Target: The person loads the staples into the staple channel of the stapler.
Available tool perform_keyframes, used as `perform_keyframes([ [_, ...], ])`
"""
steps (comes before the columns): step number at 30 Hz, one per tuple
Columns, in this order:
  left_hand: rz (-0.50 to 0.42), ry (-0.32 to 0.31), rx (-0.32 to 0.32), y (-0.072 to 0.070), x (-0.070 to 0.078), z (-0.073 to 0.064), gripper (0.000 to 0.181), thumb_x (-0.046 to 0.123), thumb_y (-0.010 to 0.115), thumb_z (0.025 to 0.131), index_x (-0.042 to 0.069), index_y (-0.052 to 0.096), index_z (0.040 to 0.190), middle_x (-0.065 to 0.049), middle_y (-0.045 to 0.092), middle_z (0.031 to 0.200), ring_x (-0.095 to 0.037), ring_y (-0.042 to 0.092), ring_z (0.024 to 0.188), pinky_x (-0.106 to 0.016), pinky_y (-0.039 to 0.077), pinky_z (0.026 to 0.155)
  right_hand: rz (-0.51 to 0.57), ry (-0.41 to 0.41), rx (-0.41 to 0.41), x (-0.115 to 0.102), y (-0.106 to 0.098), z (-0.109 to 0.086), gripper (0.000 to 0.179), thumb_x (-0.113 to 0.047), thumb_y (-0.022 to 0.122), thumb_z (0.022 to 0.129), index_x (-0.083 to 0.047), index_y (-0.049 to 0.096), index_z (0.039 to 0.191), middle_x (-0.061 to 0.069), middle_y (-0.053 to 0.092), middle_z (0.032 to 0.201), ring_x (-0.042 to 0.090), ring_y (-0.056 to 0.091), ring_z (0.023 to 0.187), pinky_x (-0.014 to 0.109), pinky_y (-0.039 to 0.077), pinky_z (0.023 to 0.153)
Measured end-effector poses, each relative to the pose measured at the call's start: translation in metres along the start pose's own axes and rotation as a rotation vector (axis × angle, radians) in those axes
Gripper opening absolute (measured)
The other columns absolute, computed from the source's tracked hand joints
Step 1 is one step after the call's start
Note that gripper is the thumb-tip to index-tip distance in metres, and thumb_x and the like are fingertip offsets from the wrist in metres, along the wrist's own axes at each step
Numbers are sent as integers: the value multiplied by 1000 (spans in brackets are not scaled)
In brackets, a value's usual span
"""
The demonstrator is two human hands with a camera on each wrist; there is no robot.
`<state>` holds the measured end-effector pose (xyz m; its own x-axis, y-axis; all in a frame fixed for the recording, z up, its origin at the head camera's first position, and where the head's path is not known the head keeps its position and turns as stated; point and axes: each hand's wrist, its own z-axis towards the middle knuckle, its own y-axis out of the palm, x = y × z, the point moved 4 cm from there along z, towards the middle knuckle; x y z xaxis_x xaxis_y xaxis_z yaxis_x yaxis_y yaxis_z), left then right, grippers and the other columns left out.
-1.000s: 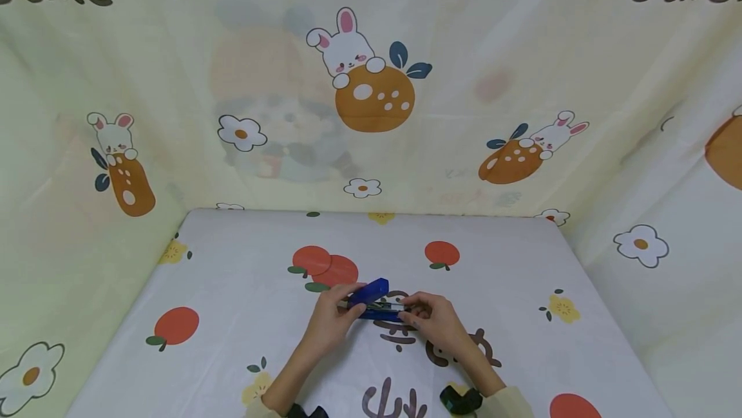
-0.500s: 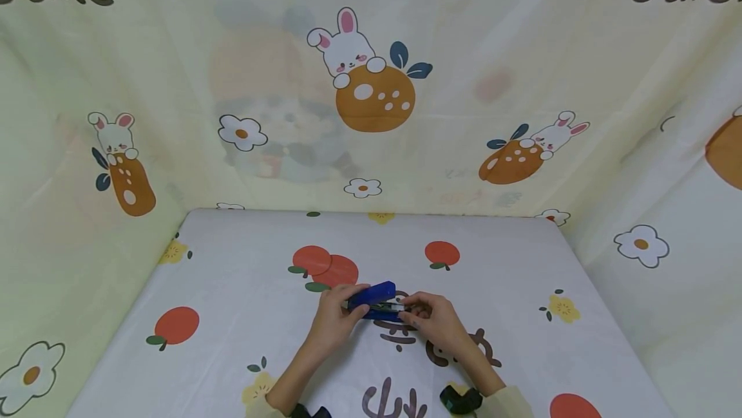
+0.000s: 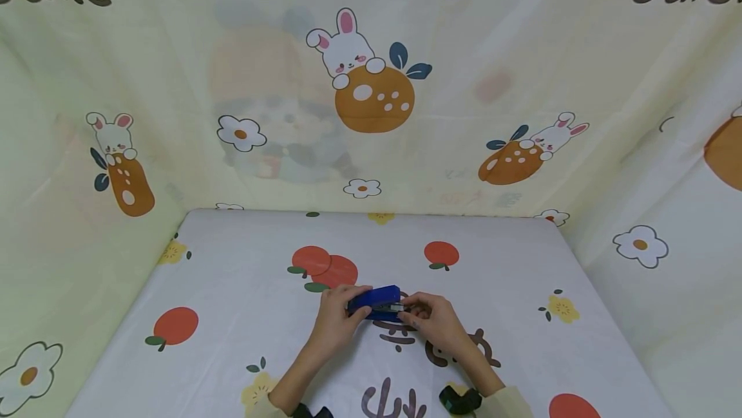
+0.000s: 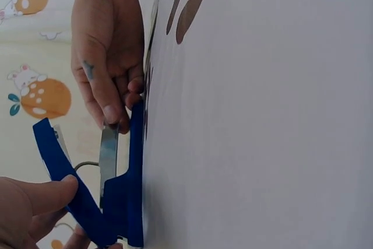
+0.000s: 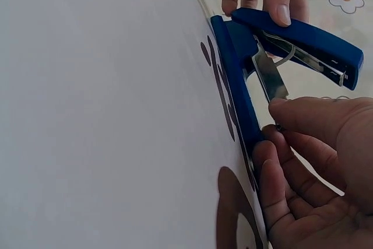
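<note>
A blue stapler (image 3: 375,296) rests on the white tablecloth with its top cover (image 5: 315,40) raised from its base (image 5: 238,77). Between cover and base, the metal staple magazine (image 5: 269,77) sticks out, and a thin curved wire links it to the cover. My left hand (image 3: 333,316) grips the cover towards the hinge end, thumb on one side and fingers on the other. At the front end, my right hand (image 3: 436,323) pinches the tip of the magazine between thumb and finger; other fingers touch the end of the base. Whether staples lie inside is hidden.
The tablecloth (image 3: 243,295) carries printed red fruit, yellow flowers and brown drawings. Cream curtains (image 3: 452,147) with rabbit prints close off the back and both sides. A black wrist device (image 3: 460,400) sits on the right wrist.
The stapler's cover has swung down and to the right, closer to the base, with my left hand moving slightly right along with it. My right hand has stayed in place.
</note>
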<state>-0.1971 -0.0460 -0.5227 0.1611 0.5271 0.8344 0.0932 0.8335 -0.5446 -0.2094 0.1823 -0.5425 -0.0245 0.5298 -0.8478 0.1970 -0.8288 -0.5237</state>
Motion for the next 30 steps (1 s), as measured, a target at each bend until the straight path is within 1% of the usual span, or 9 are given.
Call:
perform_keyframes([
  [7,10,2,5,2,0,0,35,16,76,98,18,74,133,-12,69,130,-32,48,128,-51,54,100,3,-4,1,1,1,1,19,-14,81,93,-10,78,112,1,71,87,12,58,75,19,49,65],
  [10,26,16,5,2,0,0,35,16,77,98,18,74,133,-12,69,129,-33,48,128,-54,54,100,6,-8,0,1,1,1,19,-14,81,93,-10,78,112,1,71,87,12,58,75,19,49,65],
  [15,38,5,1,3,-1,0,35,19,76,98,20,74,133,-10,69,130,-31,47,127,-51,52,101,1,-14,3,2,1,2,19,-13,81,93,-11,79,112,1,71,87,12,58,75,19,49,65],
  [19,37,-3,-6,3,1,1,35,20,76,99,20,74,134,-10,68,130,-30,46,126,-50,51,100,5,-6,5,1,0,1,19,-14,81,93,-11,79,112,1,71,87,13,58,76,19,49,65],
  [30,60,7,3,4,1,-1,35,17,78,97,19,76,132,-11,69,127,-29,46,123,-47,50,97,0,-16,-2,0,1,1,19,-14,81,93,-10,78,111,1,72,88,13,59,76,19,50,66],
])
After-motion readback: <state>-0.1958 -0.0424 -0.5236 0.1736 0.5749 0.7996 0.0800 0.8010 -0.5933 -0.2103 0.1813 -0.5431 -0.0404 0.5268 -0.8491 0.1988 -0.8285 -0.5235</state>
